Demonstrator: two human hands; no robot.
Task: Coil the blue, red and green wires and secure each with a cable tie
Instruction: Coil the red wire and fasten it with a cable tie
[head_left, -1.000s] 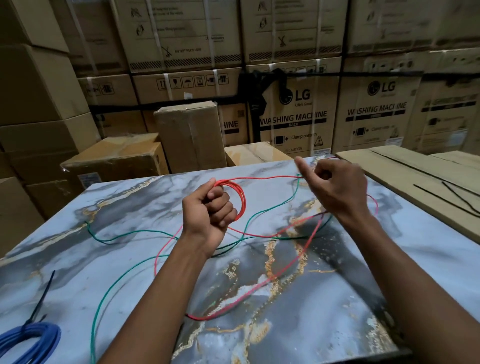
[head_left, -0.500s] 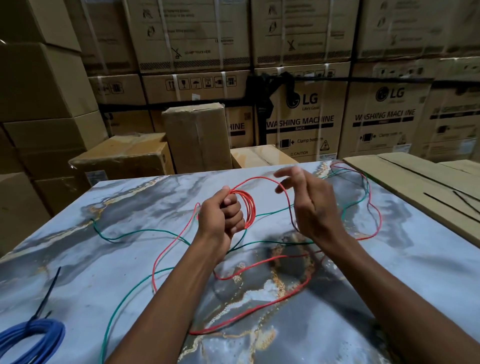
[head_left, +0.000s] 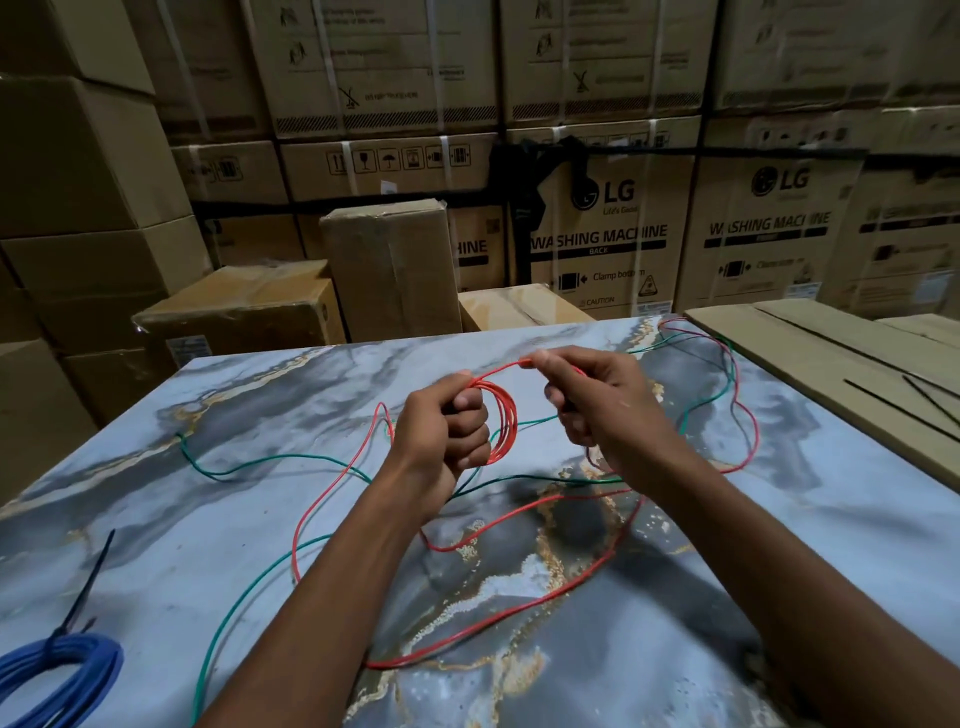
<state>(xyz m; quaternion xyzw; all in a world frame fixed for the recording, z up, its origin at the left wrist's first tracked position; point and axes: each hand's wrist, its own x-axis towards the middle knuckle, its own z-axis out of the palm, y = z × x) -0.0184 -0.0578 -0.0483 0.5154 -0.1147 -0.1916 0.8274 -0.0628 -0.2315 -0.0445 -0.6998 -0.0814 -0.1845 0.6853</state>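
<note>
My left hand (head_left: 447, 436) grips a small coil of red wire (head_left: 505, 422) above the marble tabletop. My right hand (head_left: 597, 402) pinches the same red wire just right of the coil, at its top. The loose rest of the red wire (head_left: 519, 613) trails in long loops over the table. A green wire (head_left: 270, 460) lies uncoiled across the table, crossing the red one. The blue wire (head_left: 57, 670) sits coiled at the near left corner, bound with a black cable tie (head_left: 85, 592).
The marble tabletop (head_left: 779, 545) is ringed by stacked cardboard boxes (head_left: 602, 234). A flat cardboard sheet (head_left: 831, 364) lies on the right with black cable ties (head_left: 904, 410) on it. A brown box (head_left: 239, 317) stands past the far left edge.
My right hand came in from the far right toward the coil and now pinches the wire beside my left hand. The loose red wire on the table shifted with it.
</note>
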